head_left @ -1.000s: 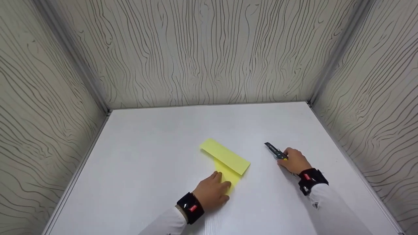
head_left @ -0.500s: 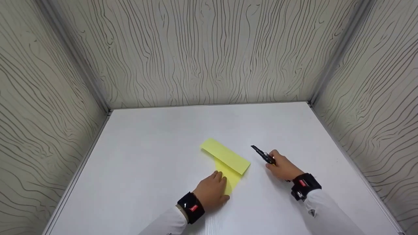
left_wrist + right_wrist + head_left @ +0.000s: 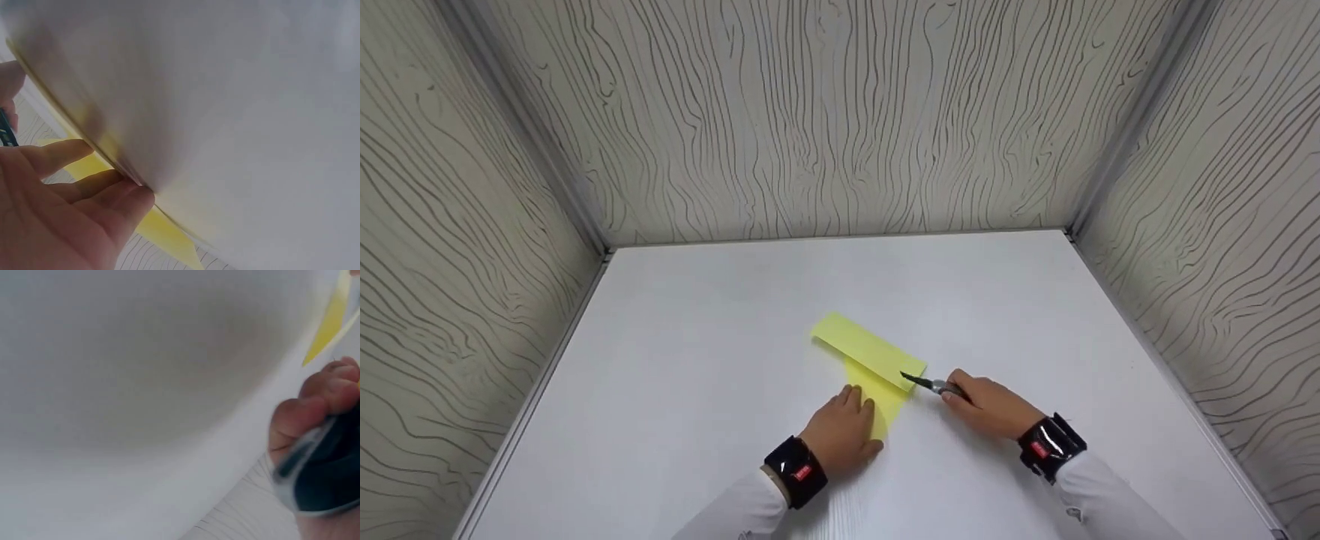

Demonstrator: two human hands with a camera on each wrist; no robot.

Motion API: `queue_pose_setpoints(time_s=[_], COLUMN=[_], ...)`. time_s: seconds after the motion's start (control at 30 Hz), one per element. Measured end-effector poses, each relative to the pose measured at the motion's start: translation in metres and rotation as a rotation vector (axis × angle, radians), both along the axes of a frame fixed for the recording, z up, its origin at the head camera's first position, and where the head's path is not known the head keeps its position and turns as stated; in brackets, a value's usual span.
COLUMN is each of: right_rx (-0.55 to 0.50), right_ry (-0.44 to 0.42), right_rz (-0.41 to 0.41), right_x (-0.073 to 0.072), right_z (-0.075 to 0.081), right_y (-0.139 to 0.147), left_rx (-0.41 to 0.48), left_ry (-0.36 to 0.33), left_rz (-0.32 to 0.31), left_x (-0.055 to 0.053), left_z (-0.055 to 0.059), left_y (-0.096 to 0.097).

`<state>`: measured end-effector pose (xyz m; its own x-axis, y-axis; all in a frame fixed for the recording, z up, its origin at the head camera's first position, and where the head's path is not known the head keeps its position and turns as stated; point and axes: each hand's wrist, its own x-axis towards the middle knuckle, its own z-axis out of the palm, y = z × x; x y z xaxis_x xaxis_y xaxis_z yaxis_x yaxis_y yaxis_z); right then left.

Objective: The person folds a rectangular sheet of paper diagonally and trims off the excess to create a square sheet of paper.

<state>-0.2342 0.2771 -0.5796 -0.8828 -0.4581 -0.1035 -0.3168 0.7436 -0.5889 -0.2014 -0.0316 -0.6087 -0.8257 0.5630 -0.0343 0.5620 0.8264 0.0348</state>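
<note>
A folded sheet of yellow paper (image 3: 871, 349) lies at the middle of the white table, its upper flap standing slightly off the lower part. My left hand (image 3: 840, 435) rests on the lower part of the paper, fingers extended across its left edge; the left wrist view shows the fingertips (image 3: 143, 197) pressing down. In my right hand (image 3: 990, 405) I grip a dark utility knife (image 3: 934, 385), whose tip is over the right end of the flap. Whether the blade touches the paper cannot be told. The right wrist view shows curled fingers (image 3: 298, 419) round the knife's handle (image 3: 329, 472).
The white table (image 3: 697, 337) is enclosed by a patterned back wall (image 3: 825, 120) and side walls. Grey metal posts (image 3: 1140, 120) stand at the back corners. Black bands (image 3: 796, 472) are strapped round both wrists.
My right hand has moved left and slightly toward me with the knife, bringing its tip from beside the paper to over the flap. The left hand has stayed on the paper, its fingers drawn closer together.
</note>
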Motion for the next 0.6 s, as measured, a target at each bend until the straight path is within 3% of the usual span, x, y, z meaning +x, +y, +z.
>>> queue_pose_setpoints(time_s=[0.13,0.3,0.6], right_rx=[0.082,0.141,0.202], right_ry=[0.066,0.072,0.105], right_rz=[0.053,0.074,0.008], right_x=[0.005,0.01,0.005], right_z=[-0.007,-0.009,-0.012], right_y=[-0.006,-0.013,-0.012], left_rx=[0.007,0.006,-0.006], left_ry=[-0.018,-0.026,-0.015], left_rz=[0.003,-0.002,-0.023], left_x=[0.002,0.003,0.0], left_z=[0.006,0.011,0.009], left_y=[0.0,0.0,-0.004])
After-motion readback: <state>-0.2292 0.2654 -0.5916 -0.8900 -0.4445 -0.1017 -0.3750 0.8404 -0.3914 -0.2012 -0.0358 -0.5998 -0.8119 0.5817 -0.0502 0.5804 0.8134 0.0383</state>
